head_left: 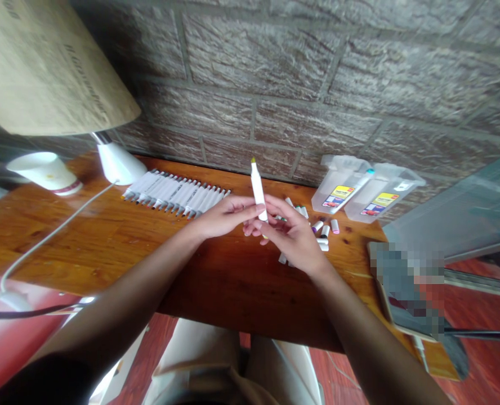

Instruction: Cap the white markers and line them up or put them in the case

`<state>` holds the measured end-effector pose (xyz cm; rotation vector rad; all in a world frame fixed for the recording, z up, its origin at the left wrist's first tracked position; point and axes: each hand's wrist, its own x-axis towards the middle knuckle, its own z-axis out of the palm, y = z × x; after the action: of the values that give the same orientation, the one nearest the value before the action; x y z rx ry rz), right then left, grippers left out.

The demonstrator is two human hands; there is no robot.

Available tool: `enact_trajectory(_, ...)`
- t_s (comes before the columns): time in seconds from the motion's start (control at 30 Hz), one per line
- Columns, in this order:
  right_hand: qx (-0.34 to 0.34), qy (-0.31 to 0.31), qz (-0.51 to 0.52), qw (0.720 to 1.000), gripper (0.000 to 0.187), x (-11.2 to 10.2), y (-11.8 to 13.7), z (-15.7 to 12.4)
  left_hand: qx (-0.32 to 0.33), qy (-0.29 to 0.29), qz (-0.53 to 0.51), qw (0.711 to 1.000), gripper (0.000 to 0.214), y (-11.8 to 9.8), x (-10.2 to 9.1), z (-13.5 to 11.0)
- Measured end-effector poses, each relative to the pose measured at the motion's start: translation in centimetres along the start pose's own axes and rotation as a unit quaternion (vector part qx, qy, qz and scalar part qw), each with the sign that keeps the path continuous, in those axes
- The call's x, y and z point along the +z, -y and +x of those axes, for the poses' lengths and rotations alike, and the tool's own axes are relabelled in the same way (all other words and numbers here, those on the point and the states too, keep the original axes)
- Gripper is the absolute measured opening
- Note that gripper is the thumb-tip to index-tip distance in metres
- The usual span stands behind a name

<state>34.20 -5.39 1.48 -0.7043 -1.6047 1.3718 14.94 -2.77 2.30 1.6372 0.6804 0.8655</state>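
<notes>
Both hands meet over the middle of the wooden table [106,247]. A white marker [257,188] with a yellow-green tip stands upright between them. My left hand [224,216] pinches its lower part with the fingertips. My right hand [290,233] grips the same marker from the right, fingers curled round its bottom end. Just behind my right hand, loose white markers and caps [324,230] lie scattered. A neat row of white markers [174,194] lies side by side to the left of my hands.
Two clear plastic marker cases [366,194] with yellow labels lean against the brick wall at the right. A white lamp base [117,163], its cable and a beige shade stand at the left, beside a white cup [43,169]. A blurred flat object [406,287] rests on the table's right end.
</notes>
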Motion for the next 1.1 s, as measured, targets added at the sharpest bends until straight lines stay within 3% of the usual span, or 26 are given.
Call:
enact_trajectory(0.23,0.018,0.012,0.034,0.999,0.037,0.1,0.3,0.2,0.017,-0.012,0.012,1.0,0.042,0.1,0.5,0.1)
enact_trajectory(0.33,0.047,-0.042,0.075,0.995,0.035,-0.1,0.4,0.4,0.023,-0.059,0.016,0.998,0.044,0.1,0.6,0.2)
enact_trajectory(0.5,0.052,-0.157,0.161,0.973,0.022,-0.6,0.4,0.8,0.047,-0.189,0.057,0.979,0.044,0.3,0.1,0.5)
enact_trajectory(0.7,0.009,-0.194,0.16,0.968,0.046,0.1,0.7,0.8,0.048,-0.227,0.064,0.971,0.045,1.0,-0.2,0.8)
enact_trajectory(1.1,0.045,-0.158,0.152,0.975,0.04,0.7,0.1,0.5,0.045,-0.267,0.044,0.962,0.04,0.7,0.1,0.9)
